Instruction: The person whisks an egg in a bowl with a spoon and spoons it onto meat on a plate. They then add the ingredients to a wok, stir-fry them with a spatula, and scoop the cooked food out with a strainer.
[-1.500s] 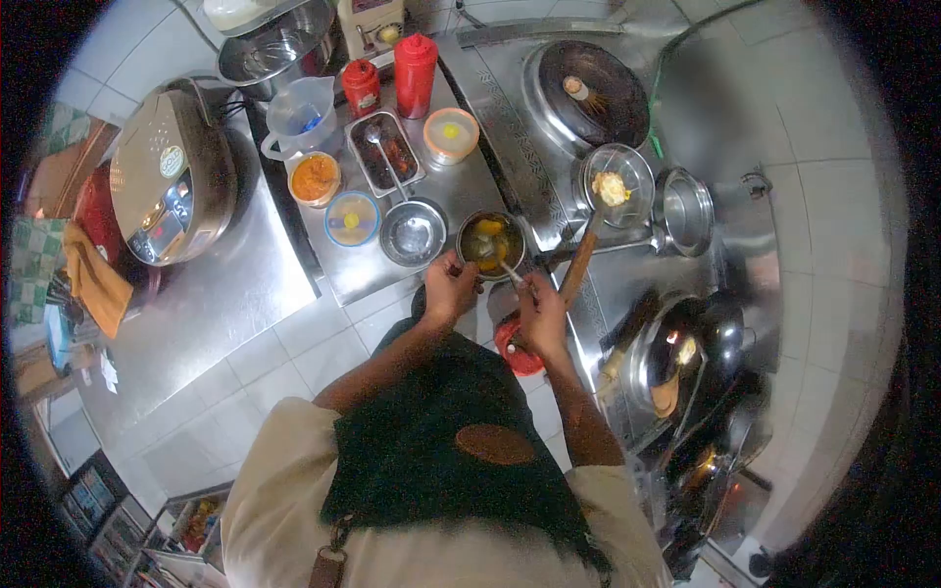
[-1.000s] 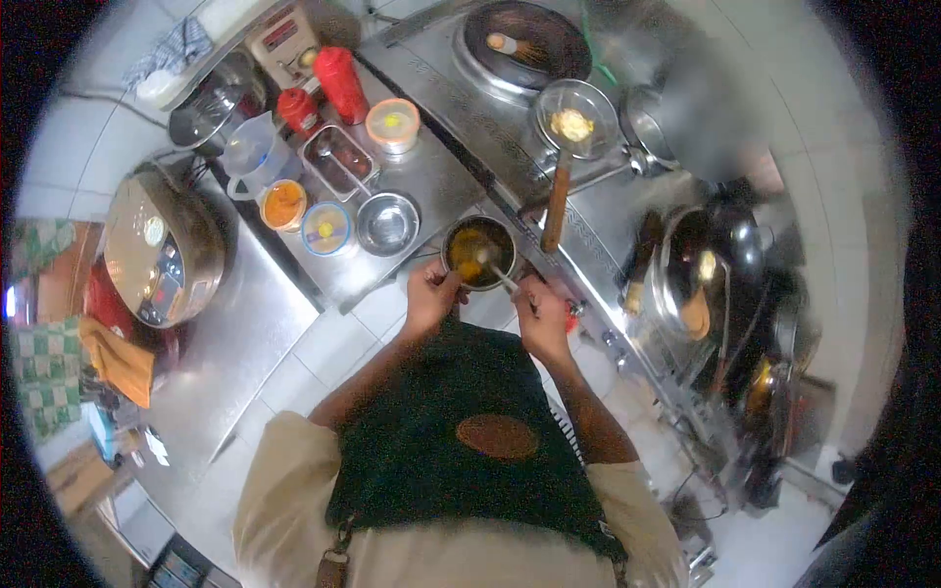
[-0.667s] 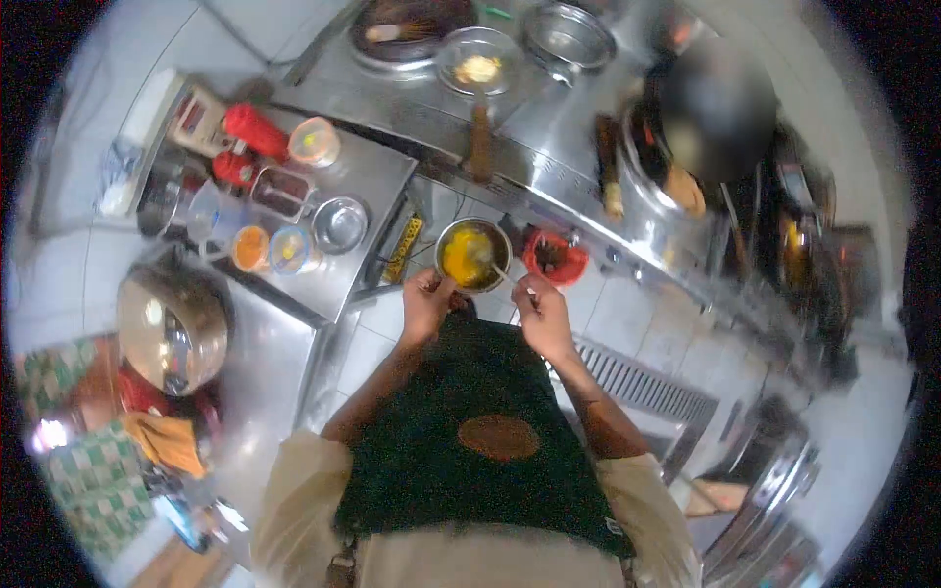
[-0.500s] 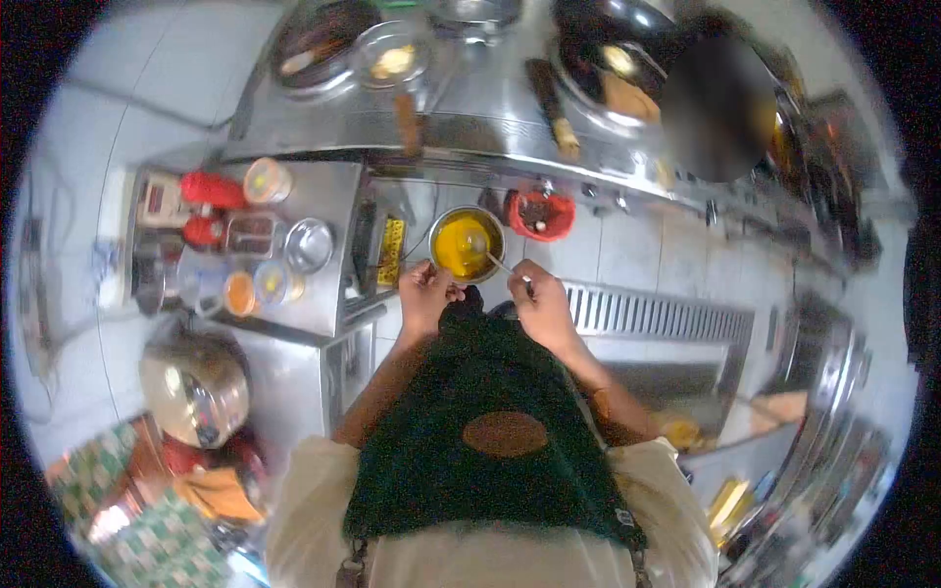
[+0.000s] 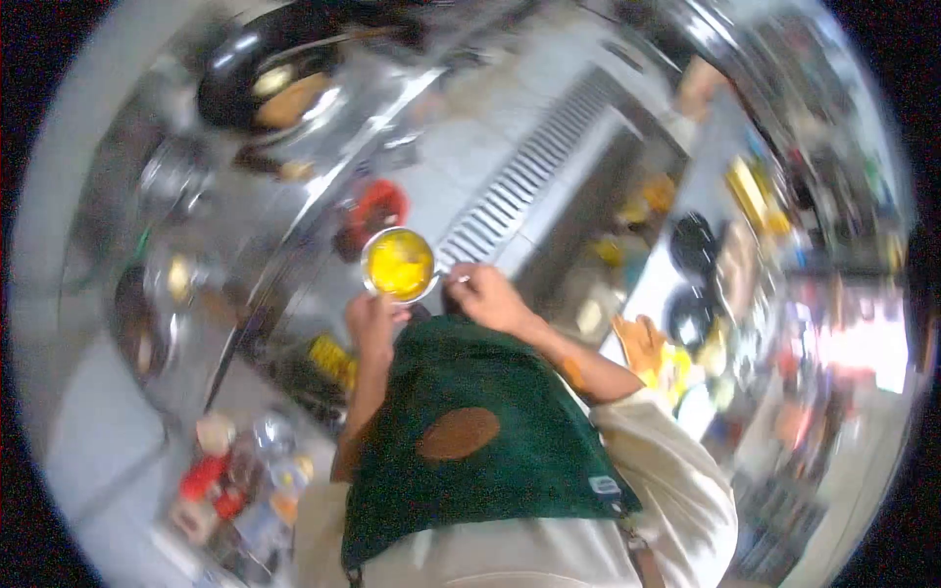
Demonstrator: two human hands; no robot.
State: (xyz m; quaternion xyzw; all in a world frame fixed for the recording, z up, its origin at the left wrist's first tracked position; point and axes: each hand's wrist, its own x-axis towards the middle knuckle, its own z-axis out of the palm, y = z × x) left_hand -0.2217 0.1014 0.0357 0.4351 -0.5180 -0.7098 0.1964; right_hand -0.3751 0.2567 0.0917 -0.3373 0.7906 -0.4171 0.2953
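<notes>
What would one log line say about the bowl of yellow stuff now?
bowl: yellow mixture inside | left grip: holding near rim | right grip: closed on utensil | red container: beyond bowl

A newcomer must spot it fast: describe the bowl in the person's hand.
Find the dark green apron low in the view. Just beyond its top edge, the left hand grips a round metal bowl. Bright yellow contents set it apart from the red container beyond.
</notes>
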